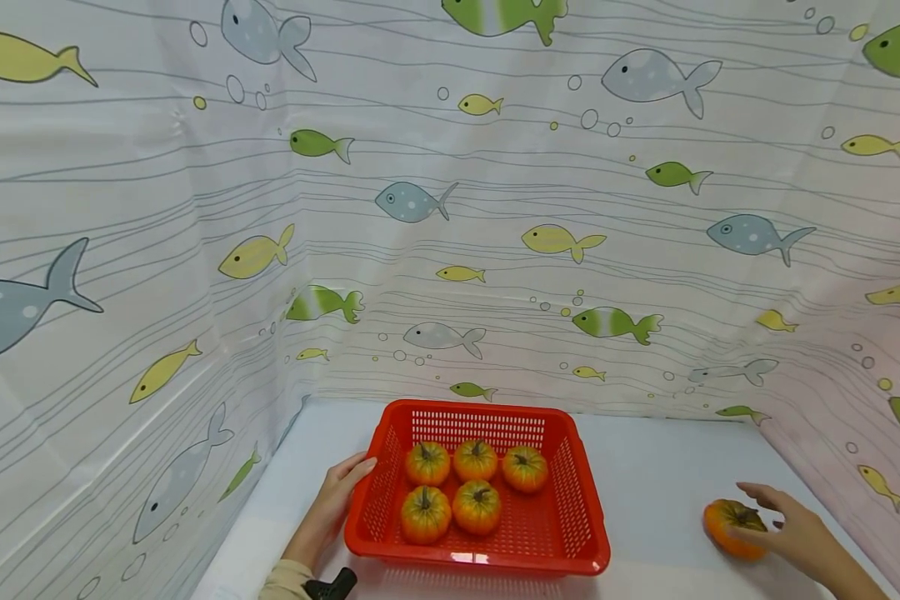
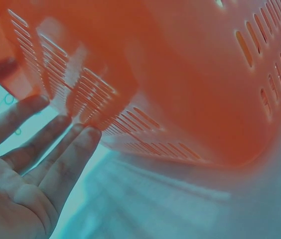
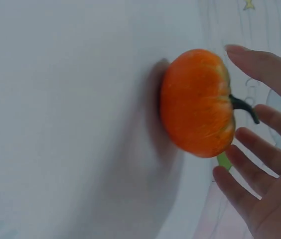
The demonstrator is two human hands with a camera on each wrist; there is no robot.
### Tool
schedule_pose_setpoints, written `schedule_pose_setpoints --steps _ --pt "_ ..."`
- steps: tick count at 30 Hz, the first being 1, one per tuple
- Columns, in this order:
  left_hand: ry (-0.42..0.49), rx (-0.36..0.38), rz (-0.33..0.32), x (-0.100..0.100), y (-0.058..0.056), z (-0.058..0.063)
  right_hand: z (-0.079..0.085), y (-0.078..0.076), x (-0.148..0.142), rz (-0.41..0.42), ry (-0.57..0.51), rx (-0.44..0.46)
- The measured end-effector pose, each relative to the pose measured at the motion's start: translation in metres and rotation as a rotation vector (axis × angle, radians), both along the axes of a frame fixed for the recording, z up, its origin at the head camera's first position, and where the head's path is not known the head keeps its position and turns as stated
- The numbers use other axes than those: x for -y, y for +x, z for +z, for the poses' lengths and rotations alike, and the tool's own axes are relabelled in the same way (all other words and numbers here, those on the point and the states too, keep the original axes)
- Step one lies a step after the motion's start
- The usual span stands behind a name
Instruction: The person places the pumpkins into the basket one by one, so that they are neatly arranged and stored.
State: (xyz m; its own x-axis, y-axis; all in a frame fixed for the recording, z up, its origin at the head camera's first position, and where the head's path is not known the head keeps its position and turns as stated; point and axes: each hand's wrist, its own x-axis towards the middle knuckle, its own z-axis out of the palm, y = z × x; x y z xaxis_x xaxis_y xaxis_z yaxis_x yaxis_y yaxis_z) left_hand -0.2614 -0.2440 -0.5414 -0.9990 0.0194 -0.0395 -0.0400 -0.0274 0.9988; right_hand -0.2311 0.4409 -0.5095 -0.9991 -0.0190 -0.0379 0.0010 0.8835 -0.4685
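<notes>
A red plastic basket [image 1: 472,560] with slotted walls stands on the white table, holding several small orange pumpkins [image 1: 477,507] with green tops. My left hand [image 1: 342,490] is at the basket's left side, its extended fingertips [image 2: 88,134] against the outer wall in the left wrist view. On the right lies a single pumpkin [image 3: 196,103], its dark stem pointing toward my right palm. Around its top, my right hand [image 1: 798,533] spreads its fingers and thumb without gripping it; in the right wrist view the fingertips [image 3: 236,149] are right at its side.
The white table [image 1: 652,475] extends between the basket and the lone pumpkin. A fish-patterned curtain [image 1: 495,183] encloses the back and both sides. At the left wrist is a black strap or device [image 1: 332,585].
</notes>
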Motion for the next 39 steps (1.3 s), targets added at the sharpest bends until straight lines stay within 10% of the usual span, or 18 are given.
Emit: schedule_pose_setpoints --steps 14,39 --pt "0.005 -0.015 -0.017 0.001 0.002 -0.001 -0.016 0.005 -0.007 -0.113 -0.104 0.167" --pt "-0.016 -0.021 0.01 0.0 0.0 -0.002 -0.015 0.003 0.002 -0.091 -0.123 0.164"
